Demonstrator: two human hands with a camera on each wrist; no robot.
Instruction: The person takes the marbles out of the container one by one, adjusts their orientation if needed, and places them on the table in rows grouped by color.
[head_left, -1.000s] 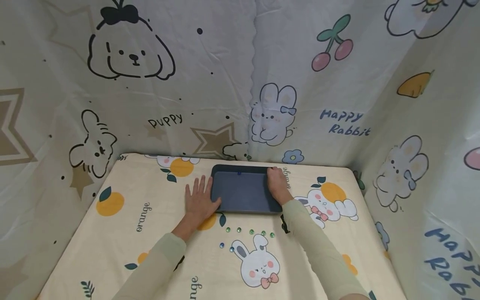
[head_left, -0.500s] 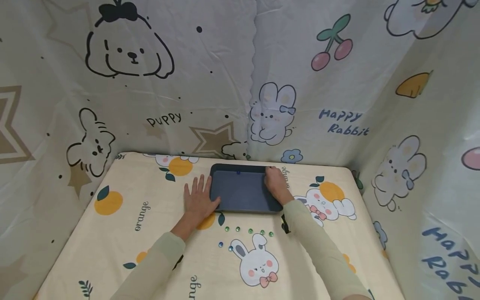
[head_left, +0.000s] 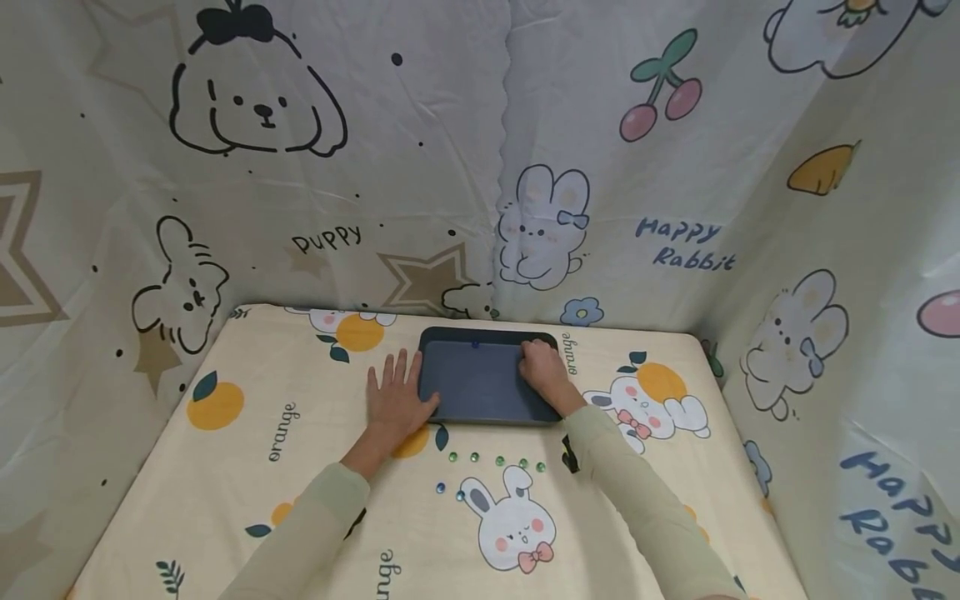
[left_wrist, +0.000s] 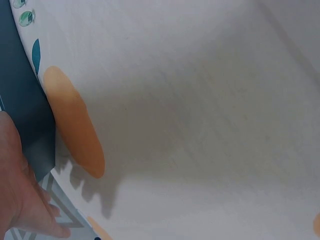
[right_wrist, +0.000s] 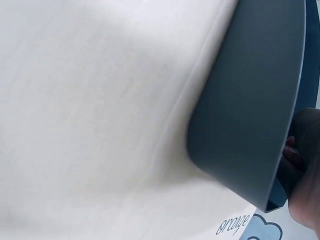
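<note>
A dark blue-grey rectangular tray (head_left: 472, 387) lies on the cloth near its back edge. At its left side my left hand (head_left: 395, 406) rests with fingers spread and the thumb by the front left corner. My right hand (head_left: 543, 371) reaches over the tray's right side, its fingers bent down inside. The right fingertips are hidden, so I cannot tell if they hold anything. A small blue gem (head_left: 476, 344) shows at the tray's back inner wall. In the right wrist view, the tray's outer wall (right_wrist: 245, 100) covers part of the right hand (right_wrist: 305, 170).
In front of the tray, several green gems (head_left: 500, 461) form a loose row, and two blue gems (head_left: 441, 488) lie just nearer. The tabletop cloth (head_left: 330, 450) is printed with oranges and rabbits. Patterned fabric walls (head_left: 420, 183) stand behind and at both sides.
My right hand has shifted from the tray's right back rim leftward and slightly forward, over the inside of the tray. The left hand, tray and gems hold their places.
</note>
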